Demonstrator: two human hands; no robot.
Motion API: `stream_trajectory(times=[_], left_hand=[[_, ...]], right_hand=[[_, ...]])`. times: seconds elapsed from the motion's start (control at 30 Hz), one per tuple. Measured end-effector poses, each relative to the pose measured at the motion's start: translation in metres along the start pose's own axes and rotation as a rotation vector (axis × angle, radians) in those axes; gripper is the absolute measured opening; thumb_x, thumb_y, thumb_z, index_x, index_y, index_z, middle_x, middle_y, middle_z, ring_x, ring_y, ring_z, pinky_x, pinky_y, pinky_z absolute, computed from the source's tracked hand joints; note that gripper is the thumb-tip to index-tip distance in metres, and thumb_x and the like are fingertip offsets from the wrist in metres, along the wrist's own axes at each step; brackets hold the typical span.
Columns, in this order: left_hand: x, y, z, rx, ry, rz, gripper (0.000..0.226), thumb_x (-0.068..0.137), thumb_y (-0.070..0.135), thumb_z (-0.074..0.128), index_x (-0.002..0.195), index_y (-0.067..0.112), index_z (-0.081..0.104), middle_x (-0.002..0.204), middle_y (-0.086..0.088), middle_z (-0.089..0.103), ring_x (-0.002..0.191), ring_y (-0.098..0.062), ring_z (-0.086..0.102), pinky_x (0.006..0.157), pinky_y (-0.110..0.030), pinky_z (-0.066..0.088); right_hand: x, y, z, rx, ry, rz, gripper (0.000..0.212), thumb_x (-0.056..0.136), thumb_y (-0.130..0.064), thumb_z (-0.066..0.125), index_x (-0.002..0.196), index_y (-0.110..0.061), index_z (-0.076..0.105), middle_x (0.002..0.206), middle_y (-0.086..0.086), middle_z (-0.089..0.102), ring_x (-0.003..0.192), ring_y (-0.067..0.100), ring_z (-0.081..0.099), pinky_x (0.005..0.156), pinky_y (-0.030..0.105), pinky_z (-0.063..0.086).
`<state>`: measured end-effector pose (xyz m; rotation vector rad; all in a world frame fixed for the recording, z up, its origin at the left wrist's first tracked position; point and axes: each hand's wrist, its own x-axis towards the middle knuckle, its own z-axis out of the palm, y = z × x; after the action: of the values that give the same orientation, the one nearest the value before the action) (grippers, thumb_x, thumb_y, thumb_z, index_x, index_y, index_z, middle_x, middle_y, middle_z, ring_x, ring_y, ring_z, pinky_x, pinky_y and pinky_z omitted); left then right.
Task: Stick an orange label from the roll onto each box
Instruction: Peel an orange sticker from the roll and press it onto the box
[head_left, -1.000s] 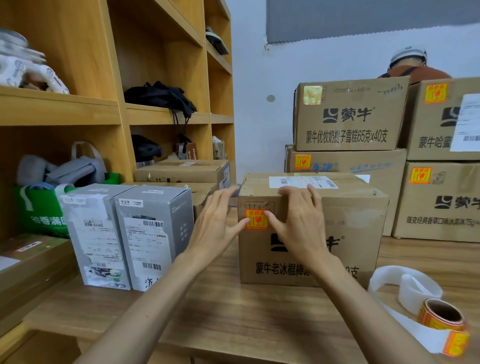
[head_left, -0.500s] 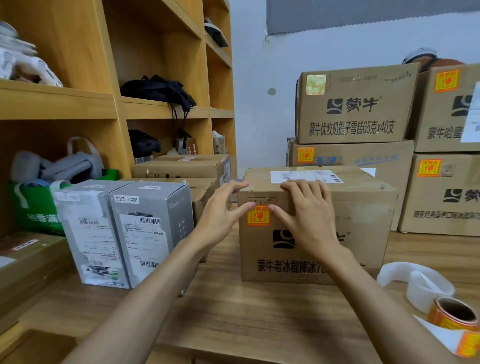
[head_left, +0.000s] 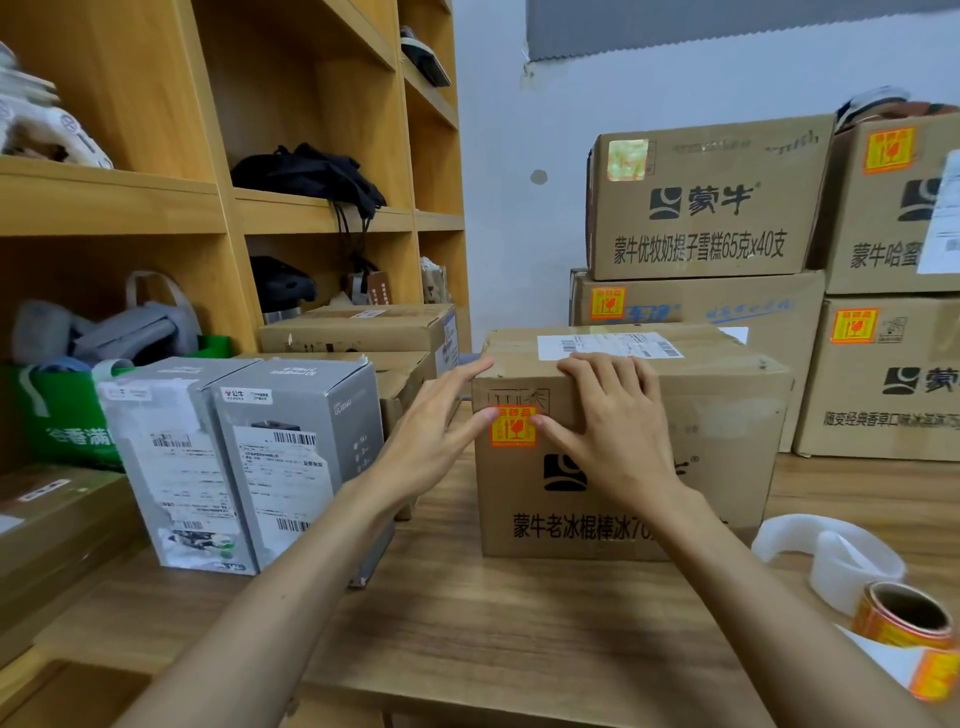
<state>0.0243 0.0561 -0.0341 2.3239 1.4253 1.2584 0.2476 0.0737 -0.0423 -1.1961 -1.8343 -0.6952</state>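
A brown cardboard box (head_left: 717, 457) stands on the wooden table in front of me, with an orange label (head_left: 513, 427) stuck on its front near the upper left corner. My left hand (head_left: 434, 434) lies flat at the box's left edge, thumb touching the label's left side. My right hand (head_left: 610, 423) rests over the box's top front edge, thumb pressing the label's right side. The label roll (head_left: 901, 616) lies at the lower right with white backing strip (head_left: 831, 556) trailing from it.
Stacked cardboard boxes (head_left: 701, 208) with orange labels stand behind and to the right. Two grey boxes (head_left: 249, 457) and flat cartons (head_left: 358, 332) sit on the left beside a wooden shelf unit (head_left: 218, 208). Bare table (head_left: 493, 623) lies in front.
My fingers have slid up onto the box's top edge while both thumbs stay on the label. The view has shifted slightly closer.
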Motion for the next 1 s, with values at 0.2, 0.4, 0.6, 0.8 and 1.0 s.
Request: stream_trajectory(times=[0.2,0.4,0.6,0.8,1.0], left_hand=[[-0.003,-0.002,-0.001,0.069,-0.042,0.005,0.08,0.089,0.048,0.071,0.149,0.056,0.02,0.157,0.017,0.035,0.134,0.004,0.03,0.113,-0.047,0.037],[-0.003,-0.001,0.0,0.089,-0.027,0.019,0.082,0.088,0.047,0.072,0.15,0.054,0.019,0.156,0.013,0.038,0.129,0.005,0.033,0.112,-0.046,0.038],[-0.004,0.001,0.003,0.138,0.005,0.017,0.09,0.083,0.05,0.076,0.151,0.051,0.017,0.152,0.012,0.043,0.134,-0.005,0.039,0.109,-0.046,0.04],[-0.005,0.005,0.005,0.193,-0.022,-0.004,0.092,0.087,0.048,0.072,0.152,0.05,0.007,0.15,0.004,0.05,0.132,-0.019,0.052,0.107,-0.049,0.044],[-0.017,0.021,0.006,0.337,-0.037,0.007,0.095,0.09,0.054,0.066,0.155,0.036,0.0,0.142,-0.008,0.054,0.124,-0.025,0.056,0.104,-0.043,0.045]], right_hand=[[-0.003,0.002,-0.002,-0.046,-0.049,-0.028,0.076,0.077,-0.069,0.064,0.129,-0.015,0.053,0.13,0.004,0.056,0.123,0.026,0.048,0.111,0.045,0.031],[-0.003,-0.001,-0.002,-0.069,-0.053,-0.021,0.078,0.073,-0.066,0.07,0.129,-0.015,0.052,0.131,0.005,0.055,0.124,0.026,0.046,0.111,0.045,0.029],[-0.003,-0.002,-0.002,-0.107,-0.06,-0.039,0.086,0.07,-0.072,0.068,0.13,-0.012,0.052,0.133,0.008,0.054,0.126,0.029,0.047,0.113,0.047,0.027],[-0.003,-0.004,-0.005,-0.101,-0.085,-0.024,0.084,0.07,-0.069,0.07,0.13,-0.013,0.052,0.132,0.008,0.055,0.126,0.028,0.047,0.112,0.046,0.026],[-0.008,-0.003,-0.031,0.038,-0.148,-0.01,0.084,0.079,-0.08,0.045,0.14,-0.022,0.048,0.137,-0.003,0.05,0.13,0.02,0.042,0.115,0.042,0.025]])
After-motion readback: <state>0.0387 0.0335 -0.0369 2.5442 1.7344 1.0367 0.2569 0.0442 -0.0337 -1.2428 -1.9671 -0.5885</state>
